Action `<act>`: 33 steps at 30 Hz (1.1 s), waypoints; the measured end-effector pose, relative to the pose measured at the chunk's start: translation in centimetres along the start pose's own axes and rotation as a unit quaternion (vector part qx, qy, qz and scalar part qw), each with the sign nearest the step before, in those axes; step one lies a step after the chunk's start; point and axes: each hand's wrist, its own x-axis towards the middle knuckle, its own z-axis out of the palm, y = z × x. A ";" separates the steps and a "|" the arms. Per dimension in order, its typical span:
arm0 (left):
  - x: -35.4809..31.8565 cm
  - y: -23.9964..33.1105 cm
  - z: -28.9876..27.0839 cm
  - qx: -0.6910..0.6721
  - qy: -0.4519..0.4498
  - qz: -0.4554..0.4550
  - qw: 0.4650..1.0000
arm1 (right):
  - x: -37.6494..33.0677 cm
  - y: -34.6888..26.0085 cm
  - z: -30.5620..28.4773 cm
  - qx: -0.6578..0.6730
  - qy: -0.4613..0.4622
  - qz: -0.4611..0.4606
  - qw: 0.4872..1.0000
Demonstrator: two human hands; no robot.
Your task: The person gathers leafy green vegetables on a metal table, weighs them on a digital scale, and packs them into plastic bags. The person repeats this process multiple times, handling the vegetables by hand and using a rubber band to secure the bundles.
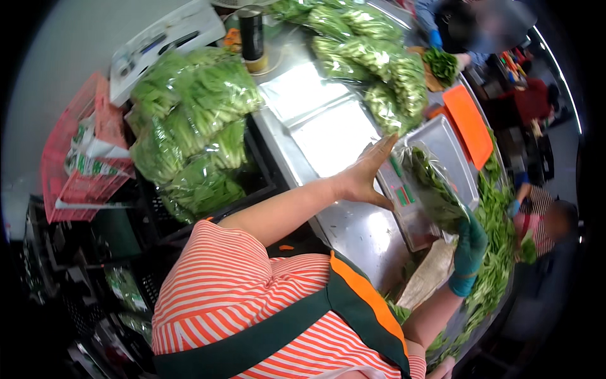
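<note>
My right hand [469, 249], in a teal glove, grips the lower end of a clear plastic bag of leafy greens [435, 189]. The bag lies slanted over a scale [405, 194] with a metal tray [466, 165]. My bare left hand [369, 174] is open, thumb and fingers spread wide, just left of the bag and the scale. Whether its fingertips touch the bag I cannot tell. Left of that hand, flat clear plastic bags [328, 129] lie stacked on the steel table [372, 243].
Bagged greens fill a black crate [252, 183] at left, beside a pink basket [95, 183]. More bagged greens [379, 63] lie at the far side. An orange board [470, 126] leans by the tray. Loose greens [495, 246] line the right edge. Co-workers [540, 215] stand beyond.
</note>
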 end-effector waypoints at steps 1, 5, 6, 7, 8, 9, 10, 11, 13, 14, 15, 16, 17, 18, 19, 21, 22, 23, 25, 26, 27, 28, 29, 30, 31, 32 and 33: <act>-0.7 1.1 -1.1 -0.011 0.014 0.005 1.000 | 0.2 -0.2 0.5 0.029 -0.011 0.002 1.000; -3.6 3.4 -5.9 -0.308 0.036 -0.085 0.947 | 1.6 -0.3 5.9 0.172 -0.111 0.069 0.976; -5.5 2.4 -6.9 -0.306 0.074 -0.133 0.940 | 1.7 -0.7 7.7 0.198 -0.098 0.027 0.975; -7.6 3.0 -9.1 -0.275 0.130 -0.137 0.943 | 2.3 -1.8 9.9 0.226 -0.091 -0.017 0.970; -10.2 3.0 -11.4 -0.144 0.180 -0.242 0.942 | 2.4 -1.7 9.9 0.162 -0.114 -0.031 0.980; -13.5 1.8 -12.8 -0.258 0.280 -0.278 0.882 | 1.8 -1.4 9.7 0.099 -0.138 -0.044 0.985; -16.3 2.0 -14.6 -0.259 0.353 -0.289 0.852 | 0.9 -1.3 9.3 0.098 -0.109 -0.006 0.989; -18.8 2.1 -15.8 -0.196 0.459 -0.327 0.803 | -0.1 -0.2 8.7 0.084 -0.076 0.028 0.993; -21.9 1.7 -17.7 -0.017 0.500 -0.374 0.781 | -2.6 4.1 7.0 0.055 -0.009 0.091 0.994; -23.6 0.7 -17.9 0.115 0.503 -0.432 0.739 | -4.1 5.8 6.6 0.001 0.057 0.083 0.995; -24.1 1.0 -17.6 0.281 0.480 -0.434 0.709 | -5.4 7.6 6.2 -0.053 0.119 0.072 0.989; -24.3 1.0 -17.3 0.439 0.441 -0.419 0.662 | -6.6 8.9 6.1 -0.108 0.184 0.059 0.975; -24.3 0.9 -17.0 0.583 0.387 -0.391 0.598 | -7.8 9.4 6.0 -0.178 0.200 0.055 0.962; -23.8 1.0 -17.0 0.632 0.336 -0.290 0.636 | -9.0 9.7 6.0 -0.247 0.214 0.053 0.944; -23.8 -0.2 -17.1 0.615 0.289 -0.293 0.673 | -10.4 10.2 5.9 -0.316 0.226 0.049 0.920; -25.1 -3.8 -16.9 0.574 0.189 -0.293 0.741 | -14.2 14.6 6.2 -0.331 0.188 0.175 0.908; -25.9 -5.0 -16.8 0.520 0.230 -0.331 0.753 | -15.3 16.3 6.8 -0.353 0.181 0.178 0.900; -25.0 -5.5 -17.2 0.532 0.216 -0.328 0.750 | -16.9 18.0 7.0 -0.339 0.196 0.206 0.897; -24.1 -4.9 -16.9 0.558 0.192 -0.332 0.736 | -18.8 21.4 7.0 -0.264 0.219 0.258 0.903; -22.7 -4.2 -16.4 0.598 0.186 -0.353 0.695 | -19.8 21.3 6.5 -0.180 0.274 0.307 0.893; -20.9 -3.5 -15.7 0.637 0.181 -0.363 0.656 | -20.1 21.3 5.6 -0.092 0.339 0.347 0.870; -19.7 -3.8 -15.6 0.653 0.205 -0.273 0.676 | -19.3 19.0 5.6 -0.094 0.405 0.285 0.864; -18.1 -4.1 -15.2 0.656 0.229 -0.181 0.696 | -17.8 16.6 5.7 -0.109 0.359 0.269 0.887; -15.4 -3.8 -13.9 0.628 0.242 -0.115 0.731 | -16.4 14.3 5.8 -0.124 0.315 0.246 0.908; -12.3 -3.2 -12.7 0.593 0.253 -0.057 0.762 | -15.0 12.0 5.6 -0.136 0.269 0.222 0.927; -9.0 -2.5 -10.6 0.533 0.233 -0.021 0.813 | -15.9 13.6 7.4 -0.095 0.217 0.178 0.955; -5.8 -1.8 -7.7 0.471 0.211 0.009 0.856 | -14.6 11.7 7.8 -0.077 0.127 0.156 0.977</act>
